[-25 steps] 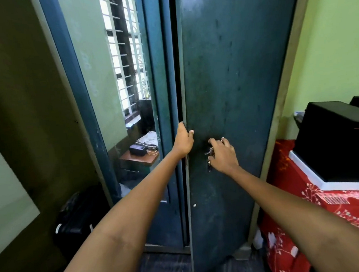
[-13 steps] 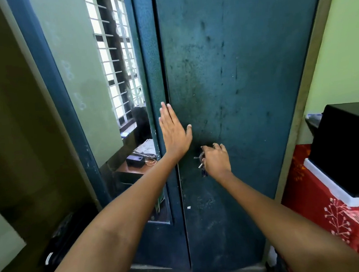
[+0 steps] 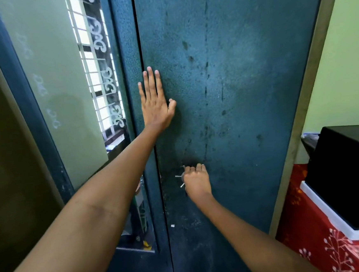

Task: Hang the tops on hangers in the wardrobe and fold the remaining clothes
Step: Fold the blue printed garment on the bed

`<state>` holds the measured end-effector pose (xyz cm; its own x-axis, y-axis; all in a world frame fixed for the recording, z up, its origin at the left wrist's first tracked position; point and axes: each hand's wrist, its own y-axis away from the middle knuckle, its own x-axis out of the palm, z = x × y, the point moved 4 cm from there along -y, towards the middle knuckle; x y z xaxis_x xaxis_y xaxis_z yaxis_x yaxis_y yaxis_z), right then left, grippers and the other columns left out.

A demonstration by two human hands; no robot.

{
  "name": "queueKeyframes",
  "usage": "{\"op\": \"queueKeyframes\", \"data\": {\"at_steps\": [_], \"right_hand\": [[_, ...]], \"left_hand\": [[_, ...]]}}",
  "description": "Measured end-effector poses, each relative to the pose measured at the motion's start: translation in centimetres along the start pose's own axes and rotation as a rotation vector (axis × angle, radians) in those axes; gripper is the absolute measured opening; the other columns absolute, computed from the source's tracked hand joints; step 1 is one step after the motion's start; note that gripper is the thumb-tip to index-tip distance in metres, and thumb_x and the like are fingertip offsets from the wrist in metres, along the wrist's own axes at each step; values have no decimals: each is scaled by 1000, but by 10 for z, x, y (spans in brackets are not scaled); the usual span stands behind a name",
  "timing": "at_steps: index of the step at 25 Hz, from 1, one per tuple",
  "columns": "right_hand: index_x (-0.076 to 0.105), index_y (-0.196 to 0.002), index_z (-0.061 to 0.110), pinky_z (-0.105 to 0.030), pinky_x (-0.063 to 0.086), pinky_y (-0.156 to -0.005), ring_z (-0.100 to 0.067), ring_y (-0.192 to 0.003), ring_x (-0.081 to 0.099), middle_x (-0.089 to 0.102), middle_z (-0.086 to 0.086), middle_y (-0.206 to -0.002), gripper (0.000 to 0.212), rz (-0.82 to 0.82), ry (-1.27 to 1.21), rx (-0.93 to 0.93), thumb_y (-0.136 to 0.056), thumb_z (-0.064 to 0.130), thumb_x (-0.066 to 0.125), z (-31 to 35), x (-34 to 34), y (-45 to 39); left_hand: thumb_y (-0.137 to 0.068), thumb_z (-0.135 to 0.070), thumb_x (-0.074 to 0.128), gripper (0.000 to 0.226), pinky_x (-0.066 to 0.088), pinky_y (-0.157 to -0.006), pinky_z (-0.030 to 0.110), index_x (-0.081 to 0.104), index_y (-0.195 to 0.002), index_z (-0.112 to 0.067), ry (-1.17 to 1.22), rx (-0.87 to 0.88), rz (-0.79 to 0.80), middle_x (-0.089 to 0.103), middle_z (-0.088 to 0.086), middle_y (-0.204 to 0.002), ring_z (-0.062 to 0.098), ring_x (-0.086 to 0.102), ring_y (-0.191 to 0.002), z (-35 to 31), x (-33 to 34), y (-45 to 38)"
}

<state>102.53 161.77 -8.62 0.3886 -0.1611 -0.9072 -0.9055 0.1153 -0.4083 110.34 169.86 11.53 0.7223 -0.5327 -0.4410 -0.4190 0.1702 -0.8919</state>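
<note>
Two hands meet a dark teal steel wardrobe (image 3: 235, 88) in the head view: the left hand (image 3: 154, 103) lies flat with fingers spread against the right door's edge by the seam, while the right hand (image 3: 196, 181) curls round the keys (image 3: 181, 179) at the lock. A second ago the right door stood ajar; now both leaves sit flush, the left palm having climbed higher. No tops, hangers or clothes show. Judged from this, the wardrobe is being locked and the task is ending.
</note>
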Motion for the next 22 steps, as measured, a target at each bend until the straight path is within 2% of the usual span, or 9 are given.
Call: {"op": "queueKeyframes", "data": {"at_steps": [2, 6, 10, 12, 17, 20, 22], "right_hand": [[71, -64, 1, -40, 57, -67, -34, -62, 65, 63, -14, -53, 55, -15, 2, 13, -18, 23, 91, -1, 3, -5], [72, -74, -2, -45, 56, -76, -37, -72, 67, 67, -17, -63, 59, -167, -13, 67, -25, 25, 91, 0, 12, -14], [72, -98, 7, -45, 54, -84, -29, -92, 65, 69, -6, -91, 56, -337, -210, 212, -51, 33, 87, 3, 24, -12], [69, -102, 11, -44, 53, -84, -27, -96, 62, 67, -3, -98, 51, -386, -295, 299, -59, 34, 84, 6, 32, -14], [57, -90, 13, -45, 38, -90, -27, -96, 47, 59, -7, -92, 29, -479, -385, 438, -70, 29, 71, 14, 51, -34], [46, -84, 12, -38, 31, -80, -26, -86, 40, 56, -11, -84, 19, -578, -415, 433, -71, 26, 50, 11, 61, -43], [39, -82, 13, -36, 29, -71, -25, -80, 37, 55, -12, -79, 17, -641, -366, 366, -69, 22, 46, 10, 64, -47]], "left_hand": [[-82, -34, 46, 81, -11, -115, 39, 13, -147, 0, -7, -9, -25, 10, 22, -155, 33, 6, -144, 0, 8, -2], [-89, -40, 44, 74, -6, -115, 41, 20, -146, 1, -11, 2, -116, 19, 22, -153, 34, 15, -142, 3, 20, -9], [-89, -43, 44, 73, -4, -116, 41, 26, -144, 1, -18, 24, -187, 25, 22, -151, 35, 21, -141, 9, 36, -14], [-88, -43, 45, 73, -5, -116, 40, 28, -143, 1, -27, 35, -220, 28, 22, -150, 35, 24, -140, 12, 43, -17], [-87, -42, 48, 71, 0, -116, 41, 34, -141, 2, -26, 73, -285, 33, 23, -147, 37, 29, -138, 15, 55, -20], [-86, -42, 50, 71, 1, -116, 40, 36, -140, 2, -17, 81, -299, 34, 23, -146, 37, 30, -137, 17, 57, -21], [-86, -42, 49, 71, 3, -116, 41, 37, -139, 2, -23, 84, -300, 35, 23, -146, 37, 30, -137, 17, 57, -21]]}}
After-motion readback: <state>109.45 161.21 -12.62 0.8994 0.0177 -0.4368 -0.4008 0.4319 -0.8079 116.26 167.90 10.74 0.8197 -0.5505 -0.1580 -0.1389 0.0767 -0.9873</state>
